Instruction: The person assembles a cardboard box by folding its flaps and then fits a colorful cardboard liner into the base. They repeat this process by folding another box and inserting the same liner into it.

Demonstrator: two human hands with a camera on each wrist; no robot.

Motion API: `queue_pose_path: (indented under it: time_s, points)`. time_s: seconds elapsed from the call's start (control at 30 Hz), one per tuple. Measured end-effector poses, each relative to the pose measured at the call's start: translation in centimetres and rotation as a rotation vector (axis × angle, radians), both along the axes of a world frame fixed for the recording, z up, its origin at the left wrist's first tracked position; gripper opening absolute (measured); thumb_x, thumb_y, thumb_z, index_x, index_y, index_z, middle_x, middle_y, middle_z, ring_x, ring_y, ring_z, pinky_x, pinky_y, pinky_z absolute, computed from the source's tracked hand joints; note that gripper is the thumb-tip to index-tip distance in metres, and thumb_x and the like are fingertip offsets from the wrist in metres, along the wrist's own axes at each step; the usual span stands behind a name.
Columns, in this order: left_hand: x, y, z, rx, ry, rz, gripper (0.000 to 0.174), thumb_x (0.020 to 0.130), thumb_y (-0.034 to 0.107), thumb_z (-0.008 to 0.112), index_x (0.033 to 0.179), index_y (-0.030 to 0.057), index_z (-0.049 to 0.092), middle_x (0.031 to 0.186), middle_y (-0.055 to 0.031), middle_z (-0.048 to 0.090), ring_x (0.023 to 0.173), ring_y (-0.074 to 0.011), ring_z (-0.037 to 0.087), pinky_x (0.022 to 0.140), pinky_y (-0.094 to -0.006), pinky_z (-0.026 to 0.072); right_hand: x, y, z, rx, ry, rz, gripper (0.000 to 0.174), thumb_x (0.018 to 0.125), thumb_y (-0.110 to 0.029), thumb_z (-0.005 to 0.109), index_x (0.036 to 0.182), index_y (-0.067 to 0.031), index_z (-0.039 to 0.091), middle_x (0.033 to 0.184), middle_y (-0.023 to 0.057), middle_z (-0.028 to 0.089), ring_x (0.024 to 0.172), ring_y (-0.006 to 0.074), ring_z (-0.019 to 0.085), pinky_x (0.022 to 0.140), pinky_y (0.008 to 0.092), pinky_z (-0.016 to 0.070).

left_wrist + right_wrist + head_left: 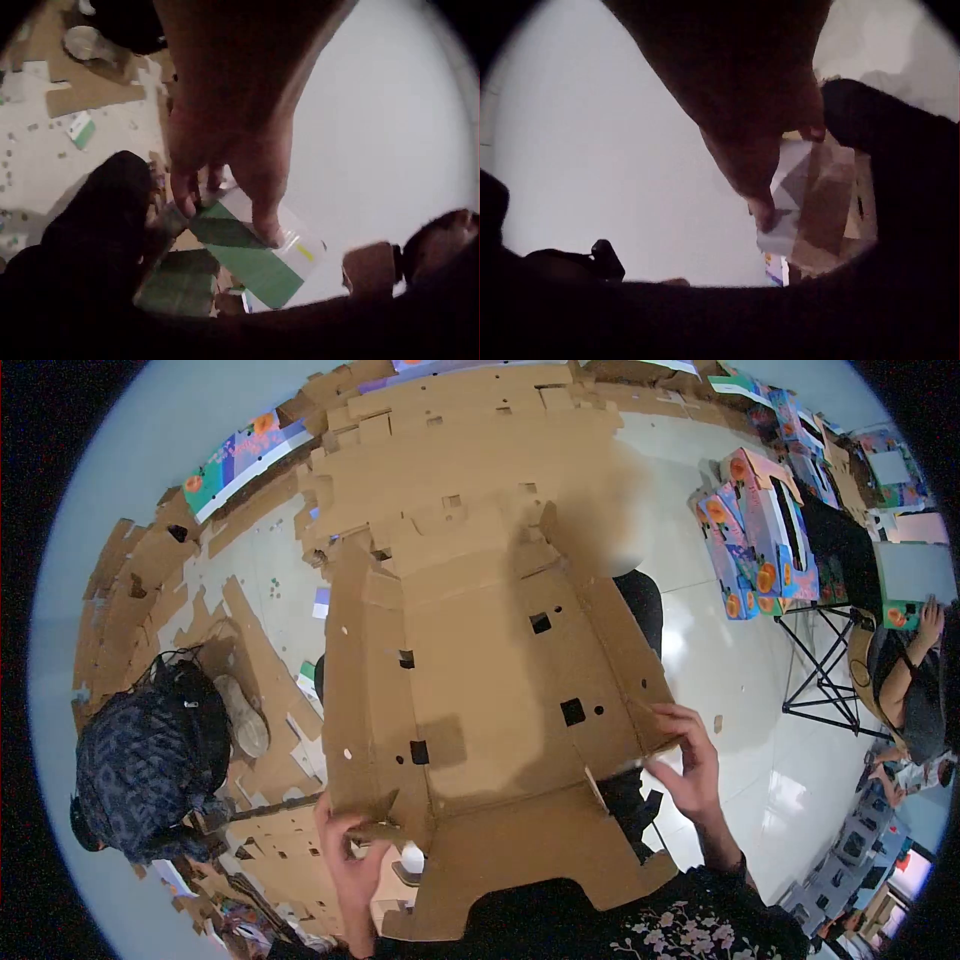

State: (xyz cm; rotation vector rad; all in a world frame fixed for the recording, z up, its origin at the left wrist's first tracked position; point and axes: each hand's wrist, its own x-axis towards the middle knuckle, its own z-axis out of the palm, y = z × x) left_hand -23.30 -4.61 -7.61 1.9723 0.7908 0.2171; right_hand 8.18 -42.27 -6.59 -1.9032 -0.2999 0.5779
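Observation:
A partly folded cardboard box [480, 690] lies in front of me, plain brown inside, its long side walls raised and its near panel [530, 850] slanting toward my body with a notch in its edge. My left hand [352, 855] grips the near left corner, thumb and fingers around a small flap [375, 830]. The left wrist view shows that hand [232, 165] pinching the printed outer side, green and white [255, 255]. At the near right corner my right hand [690, 765] pinches the side wall's edge. The right wrist view has its thumb on a white printed panel [784, 232].
Flattened cardboard sheets [480, 460] are stacked beyond the box. A dark backpack [155, 760] sits at left beside a shoe [243, 715]. Printed boxes [760, 540] stand at right near a folding stool [830, 670] and another person's arm [915, 655].

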Motion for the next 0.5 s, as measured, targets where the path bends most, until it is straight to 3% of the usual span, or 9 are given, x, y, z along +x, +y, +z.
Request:
queue_pose_path:
  time_s: [0.03,0.13,0.2,0.27,0.3,0.4,0.43,0.5]
  points:
    - [2.5,-1.0,0.2,0.022,-0.062,0.007,0.052,0.075,0.015,0.090,0.115,0.0068,0.058,0.138,-0.0189,0.048,0.126,-0.0308,0.053,0.099,-0.0409,0.0484,0.6,0.5,-0.3,-0.147,-0.202,0.101,0.058,0.074,-0.007,0.086,0.124,-0.0024,0.058,0.136,0.0184,0.055,0.131,0.0323,0.051,0.110,0.0428,0.0422]
    - [6.8,-3.4,-1.0,-0.019,-0.238,0.048,0.070,0.072,0.020,0.093,0.129,0.0072,0.055,0.143,-0.0207,0.045,0.130,-0.0337,0.050,0.102,-0.0436,0.0470,-0.4,4.9,0.2,-0.154,-0.360,-0.096,0.056,0.075,-0.006,0.085,0.123,-0.0008,0.058,0.133,0.0176,0.057,0.126,0.0324,0.054,0.107,0.0420,0.0455]
    - [8.2,-3.1,-1.4,0.027,-0.244,-0.018,0.078,0.070,0.023,0.095,0.135,0.0079,0.054,0.145,-0.0217,0.044,0.130,-0.0352,0.049,0.103,-0.0452,0.0460,-0.6,5.0,-1.2,-0.038,-0.320,-0.019,0.056,0.077,-0.007,0.084,0.128,-0.0050,0.060,0.137,0.0171,0.053,0.121,0.0342,0.057,0.100,0.0419,0.0515]
    - [9.1,-2.4,-1.0,0.185,-0.147,-0.180,0.084,0.068,0.024,0.096,0.138,0.0084,0.053,0.146,-0.0227,0.043,0.130,-0.0360,0.049,0.105,-0.0464,0.0449,-0.4,3.9,-2.3,-0.076,-0.299,0.249,0.059,0.079,-0.007,0.083,0.134,-0.0081,0.060,0.141,0.0176,0.050,0.120,0.0351,0.057,0.097,0.0425,0.0537]
    - [9.0,-2.4,-1.4,0.190,-0.156,-0.183,0.082,0.069,0.024,0.096,0.138,0.0094,0.053,0.147,-0.0230,0.042,0.130,-0.0375,0.048,0.105,-0.0467,0.0441,-0.3,3.9,-2.9,-0.078,-0.346,0.280,0.058,0.081,-0.006,0.081,0.134,-0.0105,0.060,0.143,0.0185,0.047,0.119,0.0355,0.058,0.095,0.0429,0.0555]
    - [8.5,-1.9,-1.7,0.261,-0.135,-0.228,0.078,0.070,0.024,0.095,0.135,0.0111,0.054,0.148,-0.0223,0.041,0.132,-0.0391,0.046,0.106,-0.0474,0.0439,0.6,5.0,-0.8,-0.208,-0.322,0.222,0.048,0.082,-0.005,0.080,0.126,-0.0086,0.063,0.144,0.0192,0.047,0.120,0.0356,0.059,0.096,0.0430,0.0557]
    - [8.4,-1.8,-1.7,0.260,-0.137,-0.224,0.076,0.070,0.024,0.095,0.134,0.0116,0.055,0.148,-0.0223,0.040,0.133,-0.0395,0.046,0.107,-0.0477,0.0437,1.4,4.9,-1.1,-0.177,-0.545,0.297,0.038,0.082,-0.006,0.081,0.116,-0.0066,0.064,0.146,0.0198,0.046,0.125,0.0366,0.057,0.097,0.0437,0.0558]
    - [8.2,-1.7,-1.8,0.252,-0.139,-0.220,0.074,0.071,0.024,0.095,0.132,0.0126,0.055,0.149,-0.0221,0.039,0.134,-0.0401,0.044,0.107,-0.0481,0.0434,2.2,4.7,-1.4,-0.175,-0.440,0.302,0.035,0.082,-0.008,0.081,0.112,-0.0059,0.064,0.149,0.0210,0.044,0.131,0.0387,0.053,0.102,0.0454,0.0523]
